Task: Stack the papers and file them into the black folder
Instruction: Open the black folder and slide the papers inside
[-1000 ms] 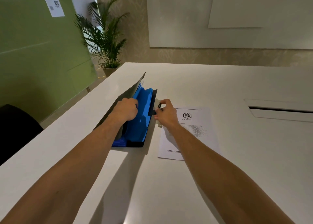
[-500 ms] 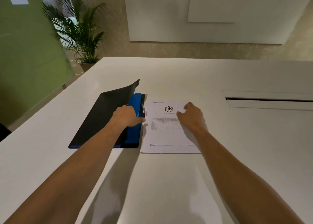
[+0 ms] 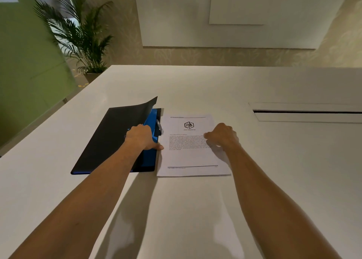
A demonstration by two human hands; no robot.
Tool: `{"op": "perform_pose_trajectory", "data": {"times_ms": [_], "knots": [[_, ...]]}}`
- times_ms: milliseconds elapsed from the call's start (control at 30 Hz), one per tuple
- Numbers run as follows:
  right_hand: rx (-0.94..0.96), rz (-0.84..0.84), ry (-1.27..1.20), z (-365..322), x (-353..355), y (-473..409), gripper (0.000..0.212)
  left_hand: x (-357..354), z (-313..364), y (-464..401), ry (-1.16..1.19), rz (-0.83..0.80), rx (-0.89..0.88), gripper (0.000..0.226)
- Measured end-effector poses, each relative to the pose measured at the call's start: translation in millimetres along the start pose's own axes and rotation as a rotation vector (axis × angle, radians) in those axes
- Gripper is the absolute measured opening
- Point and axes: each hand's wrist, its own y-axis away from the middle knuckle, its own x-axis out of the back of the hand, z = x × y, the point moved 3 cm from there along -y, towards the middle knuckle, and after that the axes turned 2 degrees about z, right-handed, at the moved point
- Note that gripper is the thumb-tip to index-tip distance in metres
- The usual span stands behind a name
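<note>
A black folder (image 3: 109, 139) with blue inner dividers lies on the white table (image 3: 195, 209), left of centre. Its top cover is nearly flat, with the far right corner curled up. My left hand (image 3: 142, 136) rests on the folder's right edge, fingers tucked under the cover at the blue dividers and thumb pointing right. Printed white papers (image 3: 188, 157) with a logo at the top lie flat beside the folder on its right. My right hand (image 3: 222, 134) sits on the papers' right side with fingers curled down onto the sheet.
A cable slot (image 3: 305, 112) is cut into the table at the right. A potted palm (image 3: 82, 37) stands on the floor past the table's far left corner, beside a green partition (image 3: 25, 59). White wall panels hang behind.
The folder's cover has dropped from wide open to nearly flat under my left hand. My right hand has left the folder's clasp and moved right onto the papers.
</note>
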Motion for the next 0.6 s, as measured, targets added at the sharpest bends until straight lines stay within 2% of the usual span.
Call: {"op": "perform_pose_trajectory", "data": {"times_ms": [200,267,400,500,600], "knots": [[-0.151,-0.088,-0.32,18,2,-8,0.019,-2,1,0,0.001,-0.004,-0.009,0.064],[-0.183,-0.117,-0.343,19,3,-8,0.017,-2,1,0,-0.001,-0.009,-0.013,0.063],[-0.13,-0.093,-0.283,8,-1,-2,0.015,-1,2,0,-0.003,-0.018,-0.012,0.062],[-0.135,-0.091,-0.302,0,-9,1,0.047,0,2,3,0.004,-0.016,-0.002,0.063],[-0.154,-0.077,-0.33,-4,-15,1,0.055,1,2,5,0.015,-0.017,-0.007,0.063]]}}
